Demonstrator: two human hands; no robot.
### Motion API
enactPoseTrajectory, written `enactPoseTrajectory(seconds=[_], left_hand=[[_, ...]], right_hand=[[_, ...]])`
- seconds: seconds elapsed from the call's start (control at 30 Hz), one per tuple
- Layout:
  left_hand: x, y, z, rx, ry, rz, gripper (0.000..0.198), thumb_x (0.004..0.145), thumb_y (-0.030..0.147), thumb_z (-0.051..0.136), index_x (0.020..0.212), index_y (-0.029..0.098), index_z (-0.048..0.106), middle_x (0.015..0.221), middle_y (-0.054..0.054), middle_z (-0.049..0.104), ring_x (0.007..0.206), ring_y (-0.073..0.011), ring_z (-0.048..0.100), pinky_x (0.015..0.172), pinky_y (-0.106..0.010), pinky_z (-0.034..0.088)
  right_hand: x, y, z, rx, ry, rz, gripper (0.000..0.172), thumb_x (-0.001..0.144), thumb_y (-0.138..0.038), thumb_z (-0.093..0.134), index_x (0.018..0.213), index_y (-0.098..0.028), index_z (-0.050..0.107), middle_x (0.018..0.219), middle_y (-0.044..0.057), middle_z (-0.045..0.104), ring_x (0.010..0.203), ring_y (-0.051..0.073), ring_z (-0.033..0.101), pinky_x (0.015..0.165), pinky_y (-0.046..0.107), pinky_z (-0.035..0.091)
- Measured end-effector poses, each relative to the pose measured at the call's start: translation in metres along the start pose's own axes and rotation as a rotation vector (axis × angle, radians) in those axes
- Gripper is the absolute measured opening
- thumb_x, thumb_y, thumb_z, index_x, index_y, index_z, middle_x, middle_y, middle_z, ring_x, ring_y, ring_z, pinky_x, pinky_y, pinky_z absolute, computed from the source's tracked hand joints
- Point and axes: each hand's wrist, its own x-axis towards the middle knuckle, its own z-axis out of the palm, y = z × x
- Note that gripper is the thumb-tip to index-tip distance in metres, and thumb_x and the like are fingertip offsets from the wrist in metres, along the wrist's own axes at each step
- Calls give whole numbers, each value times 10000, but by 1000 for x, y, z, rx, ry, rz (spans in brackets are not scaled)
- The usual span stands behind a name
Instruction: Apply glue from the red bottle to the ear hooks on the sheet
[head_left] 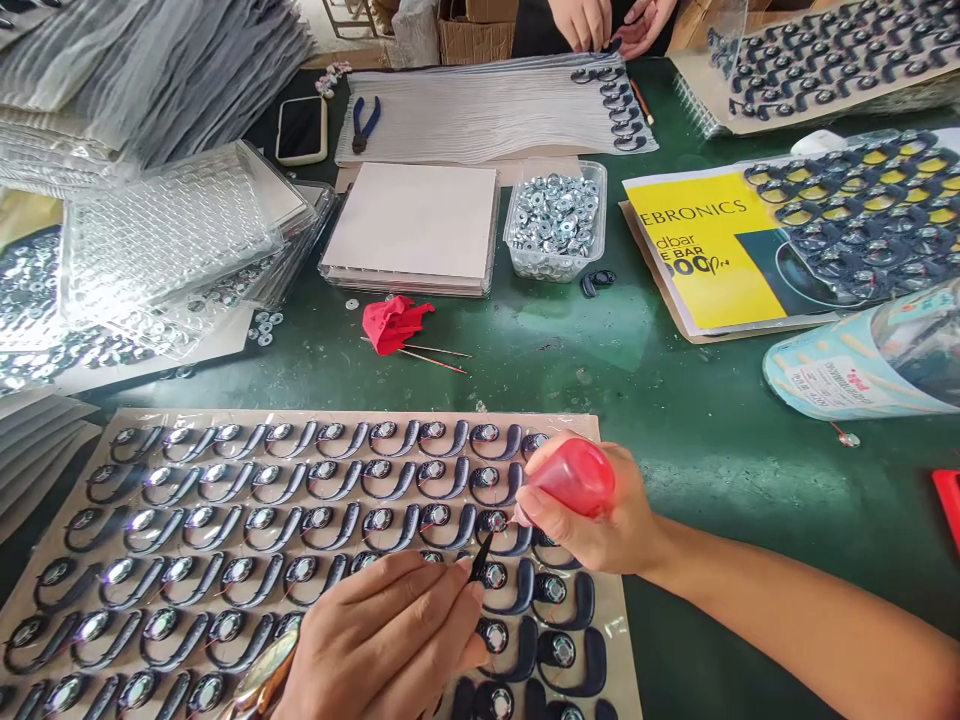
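Note:
My left hand [390, 635] is closed on black tweezers [482, 557], whose tip reaches a small round speaker piece [493, 522]. In my right hand [592, 530] is a red squeeze bottle [576, 478], tilted so its nozzle points down at that same piece. Both hands are above a brown board [615, 640] with rows of dark curved ear-hook parts [390, 470], each carrying a round speaker with thin wires. My left hand and wrist cover some of the lower rows.
Beyond the board lie a red cloth scrap [394, 325], a stack of white sheets [412, 220] and a clear tub of metal discs [555, 225]. Plastic trays [172, 230] pile up at left. A blue cup [847, 370] lies right. Across the table are another person's hands [585, 22].

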Motion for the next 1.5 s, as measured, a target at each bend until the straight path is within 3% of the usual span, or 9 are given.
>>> enactPoseTrajectory(seconds=[0.2,0.4,0.53,0.6,0.67,0.87,1.07,1.2,1.5], left_hand=[[4,-8,-5,-82,-28,-30,218,909,82,529,1061,98,685,981,-68,751,923,-153,711,863,-297,579],[25,-19,-15,-185,-43,-159,223,879,53,513,1006,144,673,897,-40,757,760,-124,710,742,-252,587],[26,-20,-16,-175,-25,-172,230,888,57,507,1018,154,670,892,-39,758,750,-122,710,731,-250,584],[19,-20,-15,-165,-4,-149,224,895,69,506,1025,150,670,902,-40,758,775,-122,713,748,-251,581],[13,-21,-13,-124,-6,-76,238,898,73,497,1053,122,671,957,-63,755,857,-138,719,792,-263,579],[15,-27,-6,124,-16,137,232,966,145,485,1040,59,687,996,-96,749,952,-182,714,870,-313,571],[10,-22,8,280,48,139,208,962,166,520,987,80,707,981,-88,752,920,-176,718,926,-302,554],[9,-19,11,377,3,226,195,955,167,536,975,89,715,951,-80,756,893,-169,721,902,-289,563],[7,-17,13,338,31,171,189,946,149,542,985,78,713,982,-88,751,925,-180,719,979,-311,539]], right_hand=[[-1,3,0,-36,-14,-54,125,831,-281,698,758,-203,633,616,-7,654,496,121,593,480,232,498],[-3,1,4,-78,-6,-224,156,797,-315,743,826,-194,648,658,11,688,535,143,640,519,248,535],[2,-9,-4,140,-5,-13,230,809,-378,748,887,-195,632,635,20,697,509,162,658,443,249,518],[11,-13,-10,226,-28,145,253,802,-404,757,871,-199,627,648,22,702,536,172,676,434,245,521],[22,-14,-13,200,-53,196,258,771,-395,783,829,-196,628,653,18,702,533,162,666,442,241,522],[38,4,-2,189,-6,138,211,833,-360,716,844,-179,609,618,28,699,528,166,668,476,256,537],[34,12,4,150,-59,121,207,828,-355,718,874,-188,606,629,22,715,501,151,652,476,254,532],[34,13,4,90,-84,71,189,811,-332,733,873,-193,621,642,23,718,512,151,656,494,251,537],[36,13,5,-9,-31,2,138,816,-301,731,849,-204,639,671,32,724,553,175,689,539,270,564]])
